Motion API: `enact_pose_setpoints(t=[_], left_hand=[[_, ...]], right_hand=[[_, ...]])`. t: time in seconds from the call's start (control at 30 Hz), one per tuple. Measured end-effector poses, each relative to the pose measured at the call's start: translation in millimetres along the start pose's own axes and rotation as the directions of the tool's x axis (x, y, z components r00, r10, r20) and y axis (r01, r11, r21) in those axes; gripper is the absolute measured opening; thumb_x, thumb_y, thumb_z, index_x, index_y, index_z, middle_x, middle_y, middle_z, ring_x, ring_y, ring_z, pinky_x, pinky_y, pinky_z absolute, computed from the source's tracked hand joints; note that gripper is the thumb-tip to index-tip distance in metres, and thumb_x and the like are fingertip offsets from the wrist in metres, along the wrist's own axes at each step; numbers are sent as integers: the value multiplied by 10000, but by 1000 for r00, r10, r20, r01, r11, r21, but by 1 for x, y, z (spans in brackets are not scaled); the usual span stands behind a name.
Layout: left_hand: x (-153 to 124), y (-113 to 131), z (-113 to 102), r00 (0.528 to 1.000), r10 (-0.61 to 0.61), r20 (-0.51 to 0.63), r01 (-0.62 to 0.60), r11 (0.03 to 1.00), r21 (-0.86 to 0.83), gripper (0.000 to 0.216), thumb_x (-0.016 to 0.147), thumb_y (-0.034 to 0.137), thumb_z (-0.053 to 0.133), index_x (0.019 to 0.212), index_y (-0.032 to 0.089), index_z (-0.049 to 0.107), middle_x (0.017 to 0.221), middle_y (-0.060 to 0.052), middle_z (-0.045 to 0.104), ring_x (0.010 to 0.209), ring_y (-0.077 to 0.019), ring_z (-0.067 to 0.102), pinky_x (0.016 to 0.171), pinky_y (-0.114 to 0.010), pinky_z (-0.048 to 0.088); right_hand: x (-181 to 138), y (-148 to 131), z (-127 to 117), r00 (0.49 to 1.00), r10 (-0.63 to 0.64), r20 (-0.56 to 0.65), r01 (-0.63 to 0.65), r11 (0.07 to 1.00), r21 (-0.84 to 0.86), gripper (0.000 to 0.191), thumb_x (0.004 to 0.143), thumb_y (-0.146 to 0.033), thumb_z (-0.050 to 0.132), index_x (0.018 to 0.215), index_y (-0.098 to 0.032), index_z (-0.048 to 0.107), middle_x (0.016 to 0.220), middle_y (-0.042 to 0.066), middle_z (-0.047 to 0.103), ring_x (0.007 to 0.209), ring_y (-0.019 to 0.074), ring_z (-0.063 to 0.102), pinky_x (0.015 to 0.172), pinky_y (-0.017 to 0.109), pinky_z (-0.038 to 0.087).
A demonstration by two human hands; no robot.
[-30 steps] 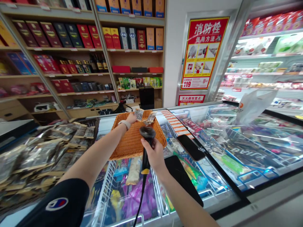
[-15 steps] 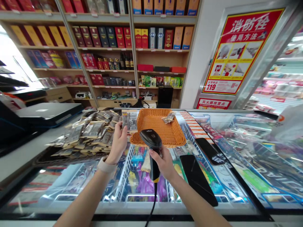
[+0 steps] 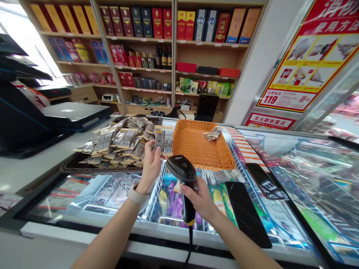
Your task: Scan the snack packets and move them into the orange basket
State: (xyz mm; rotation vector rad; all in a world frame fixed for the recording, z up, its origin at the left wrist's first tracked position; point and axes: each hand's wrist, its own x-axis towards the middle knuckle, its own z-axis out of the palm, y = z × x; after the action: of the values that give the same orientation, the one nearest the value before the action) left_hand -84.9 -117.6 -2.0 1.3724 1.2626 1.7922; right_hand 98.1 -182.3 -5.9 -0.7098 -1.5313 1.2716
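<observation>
My left hand (image 3: 152, 161) pinches a small clear packet (image 3: 159, 141) with a printed label, upright between thumb and fingers. My right hand (image 3: 202, 198) is wrapped around the grip of a black barcode scanner (image 3: 182, 168), whose head points away from me toward the packet. A cable runs down from the scanner's base. Beyond it lies a shallow orange wicker basket (image 3: 196, 145), with a few similar packets (image 3: 213, 133) at its back right. To the left, a dark woven basket (image 3: 70, 164) is heaped with many more such packets (image 3: 123, 140).
Everything stands on the glass top of a chest freezer (image 3: 92, 196). Two dark phone-like slabs (image 3: 246, 213) (image 3: 265, 181) lie right of my right hand. A flat grey weighing scale (image 3: 75, 112) stands at the left. Stocked shelves (image 3: 140, 39) rise behind.
The view has tilted down and turned slightly left, so everything appears shifted right. Both hands keep their holds on packet and scanner, with the packet still beside the orange basket.
</observation>
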Motion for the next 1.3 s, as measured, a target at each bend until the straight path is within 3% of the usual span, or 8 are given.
enact_pose_setpoints(t=[0.47,0.77,0.93,1.03,1.1,1.2,1.3], left_hand=[[-4,4,1,998,-60,-12,60,998,25,366,936,453,534,1211,241,416,994,-52,630,789,-175,634,701,-295,544],[-5,7,2,998,-60,7,60,998,-18,359,927,451,544,1180,233,413,939,-41,644,695,-154,623,665,-296,549],[-5,17,-5,995,-93,45,96,992,-80,423,877,466,615,1185,235,442,810,-9,641,616,-158,626,590,-289,540],[0,33,-17,997,-83,-6,83,994,-72,461,868,466,631,1233,246,457,707,26,604,559,-156,600,560,-287,533],[11,47,-32,998,1,-60,-2,1000,-11,463,866,464,635,1244,248,477,693,31,586,555,-154,587,555,-280,515],[43,68,-65,967,195,-166,-153,959,238,422,876,418,629,1242,231,530,674,31,565,529,-149,529,513,-262,419],[85,79,-106,917,287,-275,-97,833,544,375,882,291,599,1244,202,557,624,46,549,570,-168,535,584,-272,393]], right_hand=[[-2,1,-2,999,15,-41,-17,999,-45,290,828,-461,672,789,-185,589,642,-42,429,590,126,349,545,257,312],[-1,5,-3,998,38,-55,-41,998,-48,388,821,-553,689,778,-185,572,647,-43,419,597,130,353,547,257,303],[-2,6,-3,999,31,14,-31,999,7,493,846,-676,649,872,-186,595,723,-27,433,653,146,372,606,271,347],[-4,10,-3,990,89,110,-99,991,87,549,851,-730,614,932,-187,605,767,-4,476,700,173,451,666,302,409],[-4,11,-3,987,103,121,-118,985,128,571,830,-753,625,939,-192,611,787,8,508,727,185,487,701,317,441],[-3,6,-2,980,104,171,-138,971,197,600,791,-778,651,929,-195,634,804,25,567,742,192,537,729,328,480],[-1,-3,0,933,69,352,-178,941,287,614,768,-791,660,892,-189,668,785,35,609,708,195,592,693,333,518]])
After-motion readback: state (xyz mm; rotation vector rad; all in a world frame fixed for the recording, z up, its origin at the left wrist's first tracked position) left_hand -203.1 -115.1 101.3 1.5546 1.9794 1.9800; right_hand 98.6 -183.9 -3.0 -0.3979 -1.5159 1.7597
